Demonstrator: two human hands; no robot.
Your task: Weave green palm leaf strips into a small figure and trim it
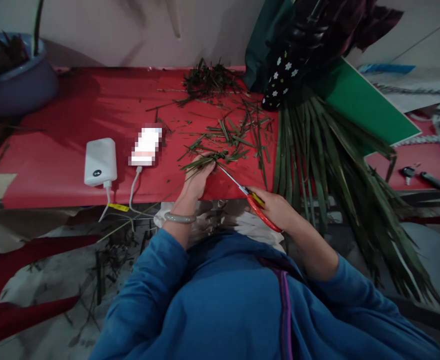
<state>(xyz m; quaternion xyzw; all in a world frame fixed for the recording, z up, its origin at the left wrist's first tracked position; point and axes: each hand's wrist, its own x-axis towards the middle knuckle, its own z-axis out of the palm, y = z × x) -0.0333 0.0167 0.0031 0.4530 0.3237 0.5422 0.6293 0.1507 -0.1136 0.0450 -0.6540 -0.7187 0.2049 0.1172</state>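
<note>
My left hand (199, 179) is closed around a small woven bundle of green leaf strips (220, 156), loose ends sticking out to both sides. A grey bangle (180, 218) circles that wrist. In my right hand (274, 207) is a pair of scissors (259, 210) with red and yellow handles. Its blades point up and left, and their tips reach the bundle beside my left fingers; whether they are parted is too small to tell. Cut leaf pieces (231, 131) lie scattered on the red tabletop (130, 100) just beyond my hands.
A heap of leaf scraps (212, 80) lies at the back. Long palm leaves (317, 150) hang over the front edge at right, near a green board (370, 105). Left are a white power bank (100, 161), a blurred phone (147, 146) with cables, and a blue basin (13, 90). Keys (408, 174) lie far right.
</note>
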